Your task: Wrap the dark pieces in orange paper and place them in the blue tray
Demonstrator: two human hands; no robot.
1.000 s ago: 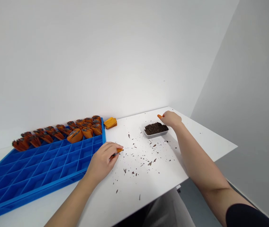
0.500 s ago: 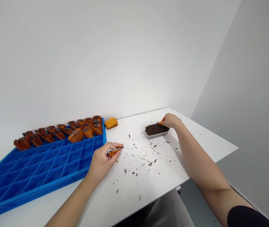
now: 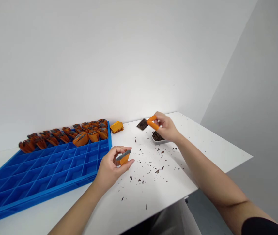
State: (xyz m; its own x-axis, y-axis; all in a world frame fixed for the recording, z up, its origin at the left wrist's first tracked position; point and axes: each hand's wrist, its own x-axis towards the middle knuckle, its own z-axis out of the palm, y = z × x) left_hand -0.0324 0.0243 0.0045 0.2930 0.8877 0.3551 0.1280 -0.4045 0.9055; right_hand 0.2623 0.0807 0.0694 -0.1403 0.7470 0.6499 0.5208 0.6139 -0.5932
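Observation:
My left hand holds a small orange paper envelope by its edges, its mouth spread so that the grey inside shows. Orange finger covers sit on the thumb and forefinger of my right hand. Between those two fingertips is a thin, dark, roughly square sheet, held tilted above the table. Below and partly behind that hand stands a shallow whitish tub filled with dark brown flat pieces set on edge.
A blue compartment tray lies at the left, with many filled orange envelopes in its back rows. Flat yellow-orange envelopes are stacked beside its far corner. Dark crumbs are scattered over the white table, whose back edge meets the wall.
My right hand has come up and left from the tub, bringing out a dark sheet. The envelope in my left hand, earlier narrower, now gapes wider.

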